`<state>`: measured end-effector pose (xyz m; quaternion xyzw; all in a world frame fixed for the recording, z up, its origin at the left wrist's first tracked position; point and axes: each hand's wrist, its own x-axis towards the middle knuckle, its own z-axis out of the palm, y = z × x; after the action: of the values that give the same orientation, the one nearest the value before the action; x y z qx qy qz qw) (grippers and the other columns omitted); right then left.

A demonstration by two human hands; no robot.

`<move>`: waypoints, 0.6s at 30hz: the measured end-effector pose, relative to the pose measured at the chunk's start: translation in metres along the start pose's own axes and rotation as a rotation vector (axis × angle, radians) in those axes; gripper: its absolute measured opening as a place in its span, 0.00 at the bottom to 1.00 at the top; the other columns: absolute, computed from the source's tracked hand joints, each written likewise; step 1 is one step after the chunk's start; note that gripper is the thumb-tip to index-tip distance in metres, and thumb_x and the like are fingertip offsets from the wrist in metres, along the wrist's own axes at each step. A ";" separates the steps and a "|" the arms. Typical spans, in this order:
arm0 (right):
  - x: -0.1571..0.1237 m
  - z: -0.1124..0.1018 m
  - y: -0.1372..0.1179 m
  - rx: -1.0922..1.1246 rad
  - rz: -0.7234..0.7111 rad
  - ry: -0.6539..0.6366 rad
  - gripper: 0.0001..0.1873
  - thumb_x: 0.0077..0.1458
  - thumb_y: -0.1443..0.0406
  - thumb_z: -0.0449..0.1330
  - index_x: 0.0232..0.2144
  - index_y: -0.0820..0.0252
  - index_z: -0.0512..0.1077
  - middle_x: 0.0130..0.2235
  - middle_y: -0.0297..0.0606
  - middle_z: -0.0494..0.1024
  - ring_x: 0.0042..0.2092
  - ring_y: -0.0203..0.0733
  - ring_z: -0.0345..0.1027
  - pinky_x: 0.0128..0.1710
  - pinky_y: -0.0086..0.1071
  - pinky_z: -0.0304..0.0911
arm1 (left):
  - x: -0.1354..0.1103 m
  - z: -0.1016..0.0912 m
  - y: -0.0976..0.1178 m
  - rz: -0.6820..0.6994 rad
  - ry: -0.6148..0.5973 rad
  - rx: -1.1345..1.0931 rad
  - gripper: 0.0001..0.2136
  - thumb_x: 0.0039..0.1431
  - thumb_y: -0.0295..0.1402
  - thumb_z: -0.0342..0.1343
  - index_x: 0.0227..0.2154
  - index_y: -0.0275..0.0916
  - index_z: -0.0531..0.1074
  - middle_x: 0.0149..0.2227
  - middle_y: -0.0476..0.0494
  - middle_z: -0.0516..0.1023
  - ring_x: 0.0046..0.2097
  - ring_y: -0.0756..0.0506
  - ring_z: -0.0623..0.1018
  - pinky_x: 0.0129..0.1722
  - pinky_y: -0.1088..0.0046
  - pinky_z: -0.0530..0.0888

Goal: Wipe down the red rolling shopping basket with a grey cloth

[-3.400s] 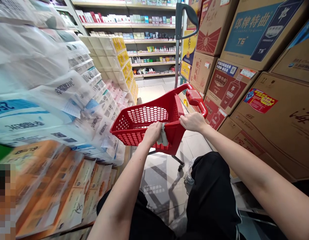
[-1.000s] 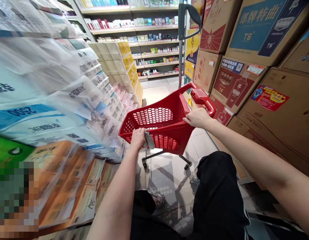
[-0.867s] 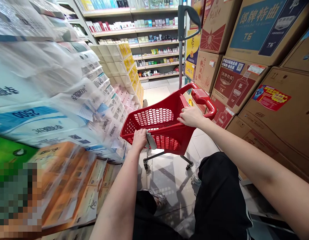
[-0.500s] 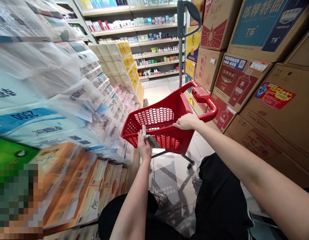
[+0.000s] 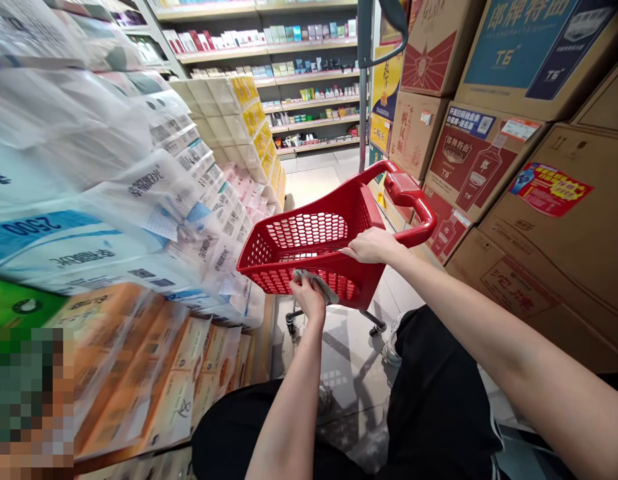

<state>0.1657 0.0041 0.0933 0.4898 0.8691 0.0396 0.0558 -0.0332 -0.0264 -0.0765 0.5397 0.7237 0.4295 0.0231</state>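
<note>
A small red shopping cart (image 5: 309,230) with perforated plastic sides stands on the floor in front of me, its basket holding nothing I can see. My left hand (image 5: 309,300) grips a grey-white cloth (image 5: 325,288) and presses it to the outer near side of the basket. On the near rim, close to the cart's red handle (image 5: 413,200), my right hand (image 5: 371,245) is closed around the edge. A grey pole with a dark looped top (image 5: 383,33) rises behind the handle.
Packs of wrapped tissue paper (image 5: 153,193) are stacked high on the left, with orange packs (image 5: 133,360) below. Cardboard cartons (image 5: 489,160) form a wall on the right. Shelves of small boxed goods (image 5: 269,50) cross the back. Tiled floor (image 5: 319,177) runs between.
My left hand has slid the cloth right along the basket's side, from near the front rim to lower on the wall. My right hand keeps its grip on the rim.
</note>
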 end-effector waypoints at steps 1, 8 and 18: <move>-0.001 0.000 0.000 -0.001 -0.001 0.001 0.36 0.61 0.47 0.34 0.36 0.58 0.77 0.38 0.47 0.79 0.40 0.49 0.72 0.37 0.35 0.60 | 0.001 0.000 -0.001 0.001 -0.021 0.020 0.11 0.59 0.32 0.46 0.40 0.35 0.71 0.45 0.35 0.64 0.45 0.41 0.71 0.49 0.62 0.68; -0.008 -0.001 0.005 -0.014 0.023 -0.021 0.33 0.61 0.48 0.37 0.35 0.58 0.77 0.38 0.46 0.79 0.41 0.48 0.73 0.37 0.35 0.60 | 0.008 -0.019 -0.029 0.232 -0.209 0.011 0.10 0.59 0.31 0.47 0.38 0.40 0.73 0.46 0.39 0.69 0.47 0.41 0.72 0.47 0.66 0.69; -0.011 -0.001 0.007 -0.035 0.017 -0.021 0.32 0.62 0.50 0.37 0.35 0.57 0.77 0.37 0.45 0.79 0.40 0.49 0.73 0.37 0.35 0.60 | -0.008 -0.026 -0.042 0.172 -0.197 0.032 0.15 0.60 0.32 0.45 0.46 0.39 0.71 0.44 0.38 0.70 0.44 0.41 0.73 0.45 0.66 0.70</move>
<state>0.1772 -0.0014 0.0958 0.4967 0.8634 0.0499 0.0732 -0.0745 -0.0502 -0.0905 0.6395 0.6759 0.3631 0.0486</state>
